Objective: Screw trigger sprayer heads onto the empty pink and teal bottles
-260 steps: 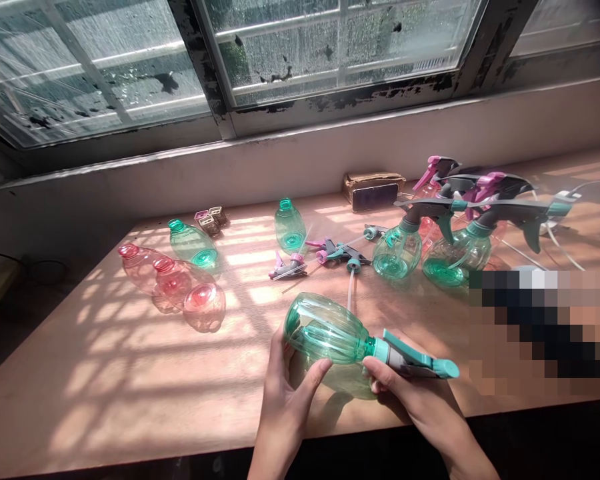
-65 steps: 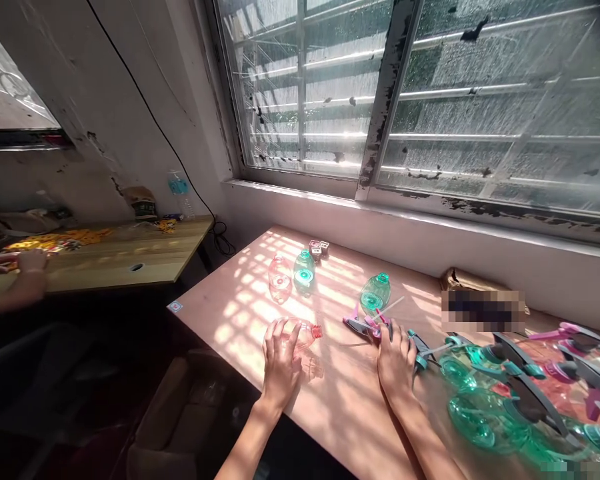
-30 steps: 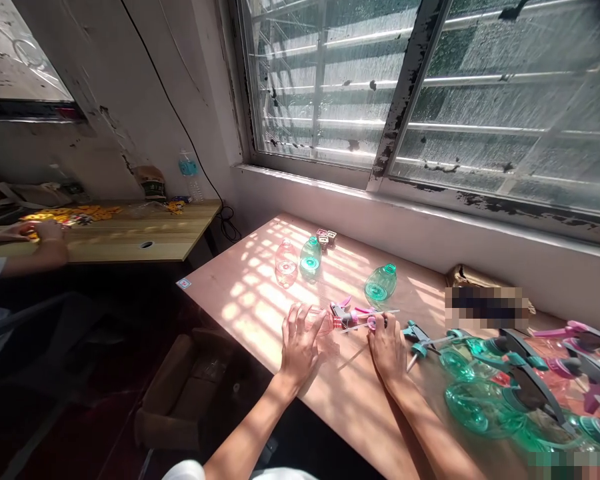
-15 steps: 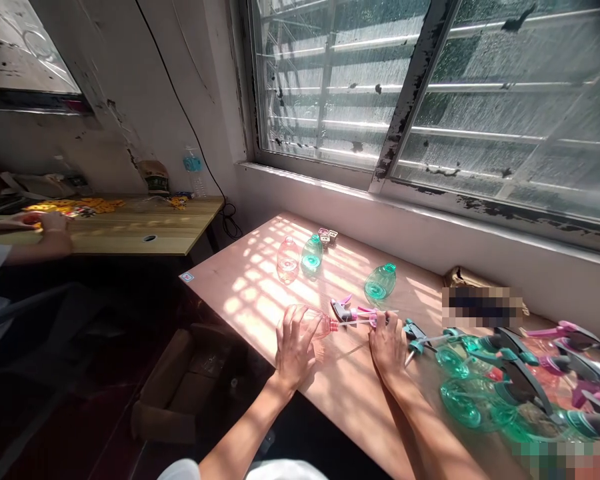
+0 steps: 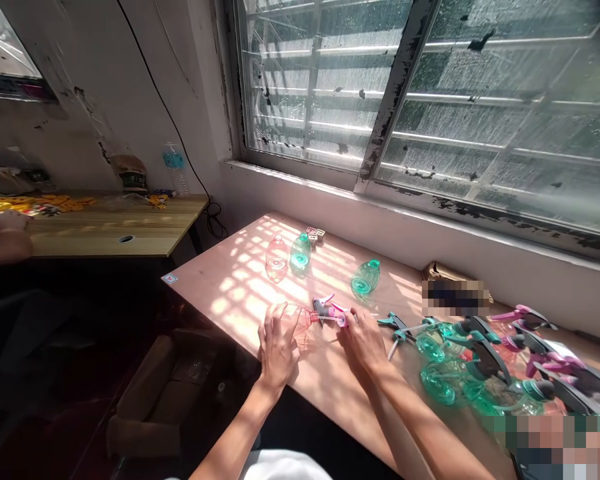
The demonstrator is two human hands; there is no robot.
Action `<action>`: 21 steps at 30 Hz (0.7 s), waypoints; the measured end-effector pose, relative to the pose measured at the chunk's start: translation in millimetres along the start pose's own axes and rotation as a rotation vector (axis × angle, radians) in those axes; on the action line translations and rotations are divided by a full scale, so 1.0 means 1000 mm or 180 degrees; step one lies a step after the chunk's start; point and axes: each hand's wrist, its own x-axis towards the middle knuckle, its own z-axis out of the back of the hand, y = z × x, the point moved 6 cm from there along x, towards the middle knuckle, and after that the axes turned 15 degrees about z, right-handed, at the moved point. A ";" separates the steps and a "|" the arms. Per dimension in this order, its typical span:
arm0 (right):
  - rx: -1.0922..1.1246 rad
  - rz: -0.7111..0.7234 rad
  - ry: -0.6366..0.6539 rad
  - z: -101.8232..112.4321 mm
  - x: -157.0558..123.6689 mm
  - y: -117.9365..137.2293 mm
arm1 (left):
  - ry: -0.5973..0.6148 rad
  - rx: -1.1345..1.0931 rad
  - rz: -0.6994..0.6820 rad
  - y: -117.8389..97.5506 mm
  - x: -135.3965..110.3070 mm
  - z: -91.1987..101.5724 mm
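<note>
Hands are both down on the sunlit table (image 5: 230, 293), near its front edge. L hand (image 5: 279, 347) is laid fingers-spread over a clear pink bottle (image 5: 300, 319), which lies on its side w/ neck pointing right. The bottle is gripped and pinned to the tabletop. Just right of the neck, touching or nearly so, a pink trigger head (image 5: 329, 311) is held by R hand (image 5: 363, 340), fingertips pinched at its collar end. The dip tube can't be made out, so it can't be told whether it's inside the neck.

Step in hand is judged as head being lined up w/ bottle mouth, not yet screwed on. Seating it would call for the tube fed straight in, the collar kept square to the thread, and the bottle kept from rolling.

Elsewhere, L to R:
- A co-worker's hand (image 5: 7, 221) is seen at far left on a second desk (image 5: 105, 230), among yellow bits.
- A water bottle (image 5: 173, 167) stands at that desk's back.
- A cardboard box (image 5: 155, 400) sits below the table.
- At the table's back, a second pink bottle (image 5: 276, 257) and a green bottle (image 5: 299, 252) are set side by side, w/ small blocks (image 5: 316, 234) behind.
- A lone green bottle (image 5: 365, 278) lies further right.
- A loose teal trigger head (image 5: 395, 325) lies just right of R hand.
- Assembled sprayers (image 5: 460, 373), green and pink, are clustered at far right.
</note>
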 end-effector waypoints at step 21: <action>0.1293 0.0594 -0.0398 0.066 0.052 0.000 | 0.0147 -0.0700 -0.0499 0.015 0.046 0.007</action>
